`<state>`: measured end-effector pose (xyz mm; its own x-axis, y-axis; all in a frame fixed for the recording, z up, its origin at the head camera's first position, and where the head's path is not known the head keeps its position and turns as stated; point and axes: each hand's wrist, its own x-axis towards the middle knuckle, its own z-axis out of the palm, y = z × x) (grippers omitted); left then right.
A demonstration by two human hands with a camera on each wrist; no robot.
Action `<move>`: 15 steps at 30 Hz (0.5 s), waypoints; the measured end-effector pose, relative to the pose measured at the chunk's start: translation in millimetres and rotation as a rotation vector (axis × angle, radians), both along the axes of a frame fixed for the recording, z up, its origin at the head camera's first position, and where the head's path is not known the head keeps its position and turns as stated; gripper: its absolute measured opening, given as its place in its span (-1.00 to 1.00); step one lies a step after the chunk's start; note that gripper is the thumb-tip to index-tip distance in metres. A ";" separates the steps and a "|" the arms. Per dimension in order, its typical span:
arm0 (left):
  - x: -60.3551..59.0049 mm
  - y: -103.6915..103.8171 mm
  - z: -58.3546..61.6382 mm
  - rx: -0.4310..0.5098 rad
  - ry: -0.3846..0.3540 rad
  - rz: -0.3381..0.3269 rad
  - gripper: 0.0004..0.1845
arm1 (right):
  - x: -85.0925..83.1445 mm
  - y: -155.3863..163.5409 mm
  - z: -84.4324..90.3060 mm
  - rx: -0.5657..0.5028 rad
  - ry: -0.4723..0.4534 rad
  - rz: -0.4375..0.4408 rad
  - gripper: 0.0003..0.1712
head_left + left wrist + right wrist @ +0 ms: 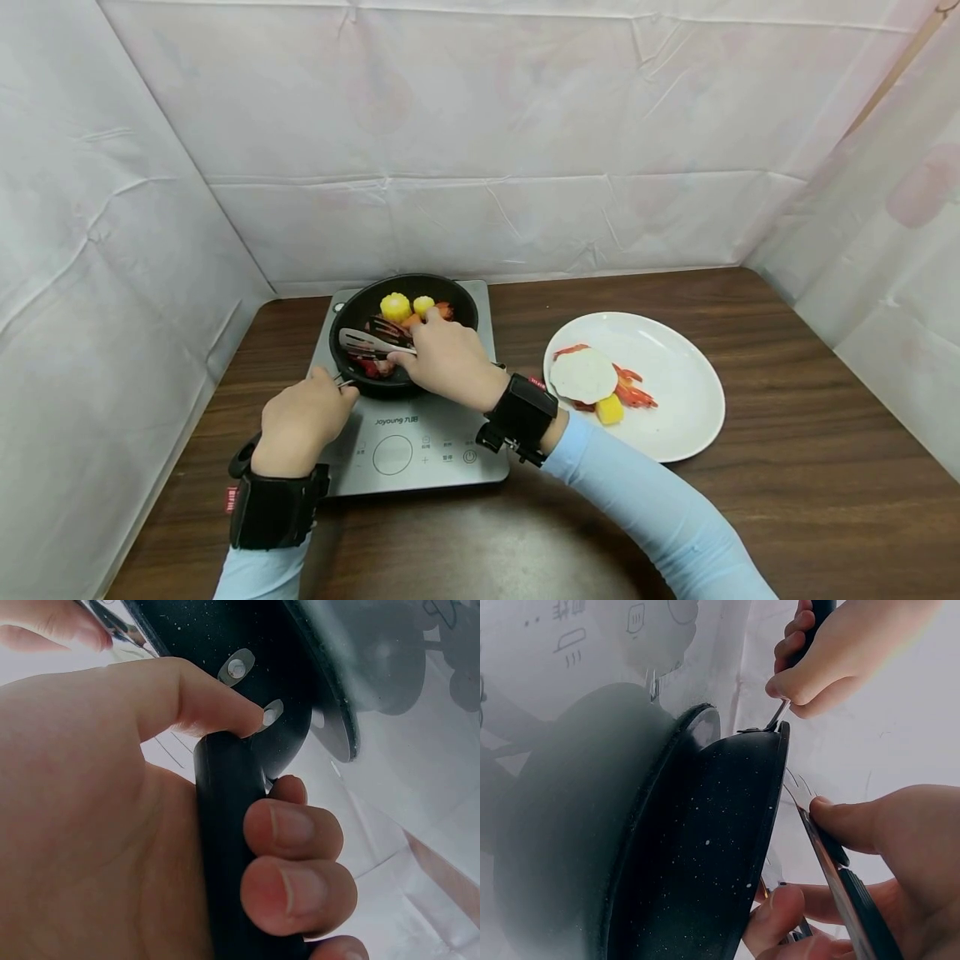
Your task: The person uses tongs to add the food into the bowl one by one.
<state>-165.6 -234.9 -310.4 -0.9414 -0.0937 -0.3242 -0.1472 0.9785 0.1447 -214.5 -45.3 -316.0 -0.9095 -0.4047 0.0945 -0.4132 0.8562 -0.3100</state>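
Note:
A black speckled frying pan (461, 321) sits on the cooktop with yellow corn pieces (395, 307) and reddish food inside. Its black handle (232, 847) is gripped by my left hand (303, 421), the fingers wrapped round it and the thumb near the riveted end. Over the pan, my right hand (453, 358) holds metal tongs (360, 340) with slotted heads, thumb on one arm and fingers on the other. The tong heads are inside the pan by the reddish food. Whether they touch or hold any of it I cannot tell.
A grey induction cooktop (450, 467) carries the pan on a dark wood table (420, 546). To the right lies a white oval plate (686, 400) with a white round slice (583, 375), red strips (636, 390) and a yellow cube (609, 409). White sheeting (480, 125) encloses the back and sides.

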 end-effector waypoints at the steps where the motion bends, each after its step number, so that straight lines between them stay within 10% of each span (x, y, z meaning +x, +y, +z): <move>1: 0.2 0.1 0.1 0.001 0.001 -0.001 -0.46 | 0.3 0.0 0.0 -0.003 -0.001 -0.001 -0.48; 15: 0.0 1.0 1.1 -0.013 -0.022 0.004 -0.43 | 8.0 12.2 4.9 -0.004 -0.019 0.032 -0.37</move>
<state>-165.6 -233.9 -309.4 -0.9337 -0.1018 -0.3433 -0.1541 0.9796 0.1287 -206.5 -33.1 -311.1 -0.8976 -0.4338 0.0789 -0.4348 0.8413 -0.3212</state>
